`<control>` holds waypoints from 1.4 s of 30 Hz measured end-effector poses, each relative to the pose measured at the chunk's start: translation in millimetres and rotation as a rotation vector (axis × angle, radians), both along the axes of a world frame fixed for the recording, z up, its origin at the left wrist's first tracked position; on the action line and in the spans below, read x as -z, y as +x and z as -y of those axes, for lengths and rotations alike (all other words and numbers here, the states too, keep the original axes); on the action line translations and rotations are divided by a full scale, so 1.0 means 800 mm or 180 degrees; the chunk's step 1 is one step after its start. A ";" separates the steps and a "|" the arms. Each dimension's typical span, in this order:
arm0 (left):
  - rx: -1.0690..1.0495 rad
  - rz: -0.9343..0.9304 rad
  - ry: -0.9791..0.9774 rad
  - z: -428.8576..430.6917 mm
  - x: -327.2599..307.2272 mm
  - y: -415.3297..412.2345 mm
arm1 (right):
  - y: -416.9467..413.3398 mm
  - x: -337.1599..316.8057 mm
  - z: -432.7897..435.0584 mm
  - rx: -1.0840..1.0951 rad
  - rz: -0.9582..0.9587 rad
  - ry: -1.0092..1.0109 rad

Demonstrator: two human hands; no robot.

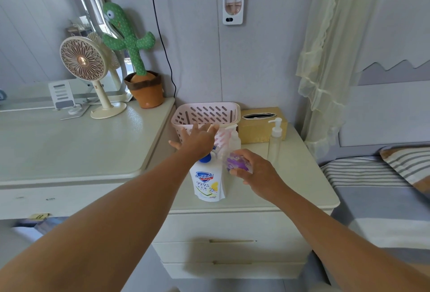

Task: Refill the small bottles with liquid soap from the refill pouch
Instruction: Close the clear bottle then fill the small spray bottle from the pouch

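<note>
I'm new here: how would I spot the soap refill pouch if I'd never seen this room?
Find the low drawer cabinet between the desk and the bed. On it, in front of the pink basket, stands the refill pouch. It alone is white, with a blue cap and a blue shield logo; the pump bottles nearby are clear.

The left hand (197, 139) covers the front wall of the basket (204, 113) and the cap top of the refill pouch (207, 184); contact with either can't be told. The purple-labelled bottle (236, 161) is a blur in the right hand (258, 173), its top hidden. Both forearms run off the bottom edge.
</note>
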State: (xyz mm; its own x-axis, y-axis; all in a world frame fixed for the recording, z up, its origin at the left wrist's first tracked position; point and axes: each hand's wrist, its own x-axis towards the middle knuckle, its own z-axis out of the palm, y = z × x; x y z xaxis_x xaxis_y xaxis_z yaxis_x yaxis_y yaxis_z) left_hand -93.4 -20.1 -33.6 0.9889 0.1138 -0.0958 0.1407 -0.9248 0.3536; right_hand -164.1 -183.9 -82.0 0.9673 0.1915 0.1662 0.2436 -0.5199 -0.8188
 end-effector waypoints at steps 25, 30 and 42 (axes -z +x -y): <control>0.0061 -0.0005 -0.0091 -0.001 0.001 0.002 | -0.002 0.004 0.000 0.0050 0.0087 -0.0063; 0.0101 -0.0012 0.0046 -0.001 0.008 -0.002 | -0.003 0.010 -0.001 0.0056 0.0011 -0.0089; 0.0046 0.0008 0.0022 -0.003 0.006 0.002 | 0.001 0.006 -0.002 0.0048 0.0068 -0.0113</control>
State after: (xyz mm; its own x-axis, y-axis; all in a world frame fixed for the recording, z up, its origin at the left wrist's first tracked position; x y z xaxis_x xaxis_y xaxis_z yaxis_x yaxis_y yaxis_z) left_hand -92.1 -18.0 -38.6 0.9906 0.1003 -0.0926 0.1266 -0.9291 0.3474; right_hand -163.6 -182.1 -86.6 0.9664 0.1831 0.1802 0.2528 -0.5522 -0.7945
